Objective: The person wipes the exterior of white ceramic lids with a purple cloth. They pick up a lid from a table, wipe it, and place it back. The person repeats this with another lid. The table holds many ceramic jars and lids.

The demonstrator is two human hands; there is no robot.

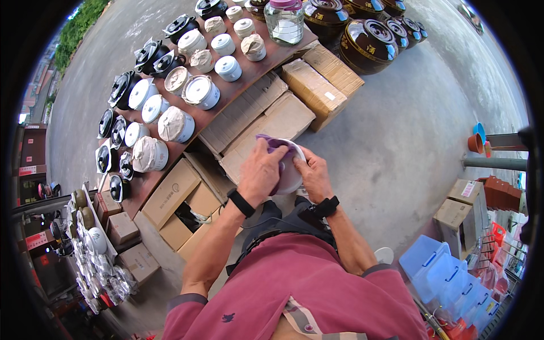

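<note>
In the middle of the head view, both hands hold a round white lid [292,175] in front of the body. My right hand [314,172] grips its right rim, thumb on the face. My left hand [262,170] presses a purple cloth [274,142] against the lid's upper left side; part of the cloth hangs behind my fingers. The lid is tilted, and its far side is hidden. Beyond the hands, white lidded ceramic pots [176,124], some covered with brown paper, stand on a reddish-brown table [238,91] beside black lidded pots [123,89].
Closed cardboard boxes [272,127] lie along the table's near side, with an opened carton [174,195] at the left. Large brown glazed jars [367,44] and a glass jar [284,25] stand farther off. Clear plastic bins [437,267] are at the lower right.
</note>
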